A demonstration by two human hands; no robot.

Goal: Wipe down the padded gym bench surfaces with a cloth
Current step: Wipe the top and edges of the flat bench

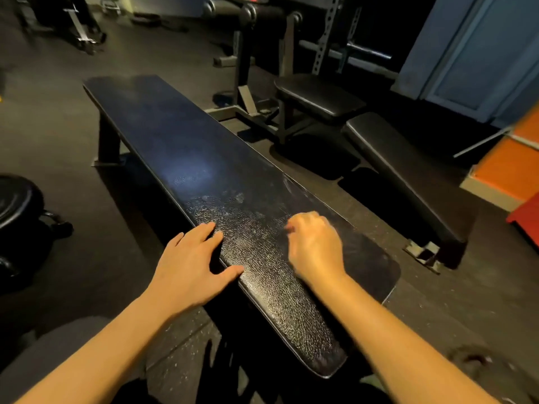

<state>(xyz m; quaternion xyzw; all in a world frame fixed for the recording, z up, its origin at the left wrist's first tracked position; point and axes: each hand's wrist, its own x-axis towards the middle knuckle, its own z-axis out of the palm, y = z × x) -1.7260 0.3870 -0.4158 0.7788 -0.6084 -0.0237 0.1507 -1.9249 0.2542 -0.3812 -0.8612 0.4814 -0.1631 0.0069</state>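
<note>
A long flat bench [186,147] with black padded vinyl runs from the far left toward me, its near end cracked and shiny. My left hand [192,266] rests open on the bench's left edge, fingers spread, thumb on the top. My right hand [316,246] is curled and blurred over the pad's right side. It grips what looks like a dark cloth [376,269], which lies flat and sticks out past the bench's right edge. Pale smear marks [233,198] show on the pad just beyond my hands.
A second black bench [408,176] with a raised seat pad [318,97] stands to the right, its frame foot [423,252] on the floor. A rack [323,39] rises behind it. Black weight plates [17,205] lie at the left. Orange and red blocks [513,167] sit far right.
</note>
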